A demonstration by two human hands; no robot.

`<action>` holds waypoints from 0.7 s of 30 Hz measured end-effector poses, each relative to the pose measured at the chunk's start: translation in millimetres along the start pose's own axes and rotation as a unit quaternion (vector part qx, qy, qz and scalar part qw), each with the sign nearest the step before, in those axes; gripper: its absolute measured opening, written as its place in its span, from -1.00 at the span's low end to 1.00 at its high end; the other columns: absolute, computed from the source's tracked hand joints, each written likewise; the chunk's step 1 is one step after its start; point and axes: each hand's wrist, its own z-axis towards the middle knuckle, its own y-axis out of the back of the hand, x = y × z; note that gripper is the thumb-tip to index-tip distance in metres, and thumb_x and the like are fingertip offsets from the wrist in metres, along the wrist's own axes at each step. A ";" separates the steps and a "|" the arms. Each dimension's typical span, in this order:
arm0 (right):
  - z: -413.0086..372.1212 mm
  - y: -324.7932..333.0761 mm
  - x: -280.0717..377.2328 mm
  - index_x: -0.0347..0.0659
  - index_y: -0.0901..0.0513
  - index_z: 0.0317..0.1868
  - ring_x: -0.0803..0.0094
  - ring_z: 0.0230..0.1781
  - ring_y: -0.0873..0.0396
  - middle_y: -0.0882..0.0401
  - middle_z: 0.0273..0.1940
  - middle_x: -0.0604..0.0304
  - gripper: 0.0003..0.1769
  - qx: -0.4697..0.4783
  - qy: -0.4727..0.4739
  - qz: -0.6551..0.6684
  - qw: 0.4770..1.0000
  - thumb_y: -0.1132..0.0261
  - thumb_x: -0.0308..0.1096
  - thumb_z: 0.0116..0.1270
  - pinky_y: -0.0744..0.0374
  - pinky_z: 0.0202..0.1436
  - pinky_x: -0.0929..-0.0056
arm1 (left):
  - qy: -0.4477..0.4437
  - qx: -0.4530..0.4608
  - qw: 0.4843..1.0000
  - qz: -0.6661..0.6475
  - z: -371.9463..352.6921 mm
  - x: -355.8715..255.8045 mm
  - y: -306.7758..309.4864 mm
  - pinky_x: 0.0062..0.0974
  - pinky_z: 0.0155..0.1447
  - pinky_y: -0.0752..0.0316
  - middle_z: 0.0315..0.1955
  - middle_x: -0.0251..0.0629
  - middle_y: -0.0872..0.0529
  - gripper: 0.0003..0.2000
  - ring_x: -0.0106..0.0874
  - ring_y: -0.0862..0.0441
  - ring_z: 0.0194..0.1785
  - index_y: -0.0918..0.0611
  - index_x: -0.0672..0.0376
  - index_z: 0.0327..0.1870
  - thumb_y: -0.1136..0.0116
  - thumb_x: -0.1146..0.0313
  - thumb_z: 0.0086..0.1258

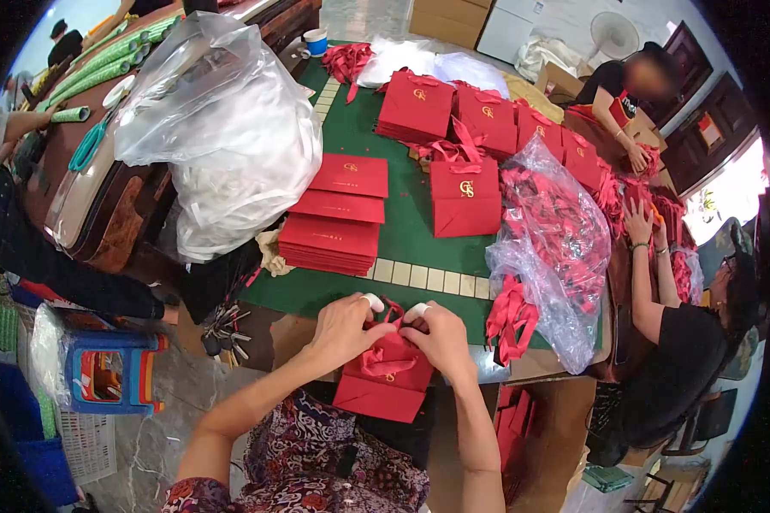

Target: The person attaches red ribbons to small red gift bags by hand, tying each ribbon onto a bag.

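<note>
At the near edge of the green table, a red paper bag [383, 380] with a gold mark and a red ribbon hangs between my hands. My left hand [348, 327] pinches the ribbon at the bag's top left, a white cover on one fingertip. On the top right, my right hand [437, 335] is closed on the ribbon too, also with a white fingertip cover. Just beyond my hands lies a stack of flat red bags [329, 244]. Loose red ribbons [512, 321] hang over the table edge to the right.
A big clear bag of white material [231, 145] stands at the left. Red bag stacks [415, 107] and a plastic bag of red ribbons [556, 231] fill the table's right side. Two people work at the right. Below sit a carton [552, 445] and stacked stools [115, 372].
</note>
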 end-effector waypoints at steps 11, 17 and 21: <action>-13.6 -3.8 1.5 -0.30 -0.64 -0.11 0.34 -0.28 -0.70 -0.69 -0.29 0.08 -0.83 -0.036 -0.137 0.209 0.968 -0.36 -0.43 0.35 -0.61 -0.20 0.38 | 0.025 0.014 0.999 -0.019 1.4 0.1 -3.3 -0.22 -0.27 -0.53 -0.46 -0.17 -0.62 -0.82 -0.16 -0.67 -0.36 -0.71 0.14 -0.33 -0.42 0.24 0.21; -11.9 -18.4 4.3 -0.35 -0.68 -0.01 0.63 -0.32 -0.58 -0.67 -0.34 0.30 -0.80 -0.016 -0.116 0.307 0.944 -0.31 -0.49 0.41 -0.56 -0.20 0.59 | 0.018 -0.033 0.996 -0.080 0.6 -5.7 -15.2 -0.24 -0.12 -0.50 -0.36 -0.14 -0.61 -0.86 -0.09 -0.63 -0.21 -0.72 0.17 -0.34 -0.40 0.31 0.22; -9.3 -15.6 7.9 -0.35 -0.70 -0.06 0.65 -0.32 -0.56 -0.66 -0.33 0.32 -0.84 -0.017 -0.139 0.367 0.920 -0.32 -0.48 0.41 -0.54 -0.21 0.61 | 0.018 -0.088 0.990 -0.111 -3.2 -10.9 -15.1 -0.30 -0.08 -0.44 -0.36 -0.20 -0.61 -0.90 -0.16 -0.57 -0.20 -0.73 0.15 -0.32 -0.38 0.36 0.23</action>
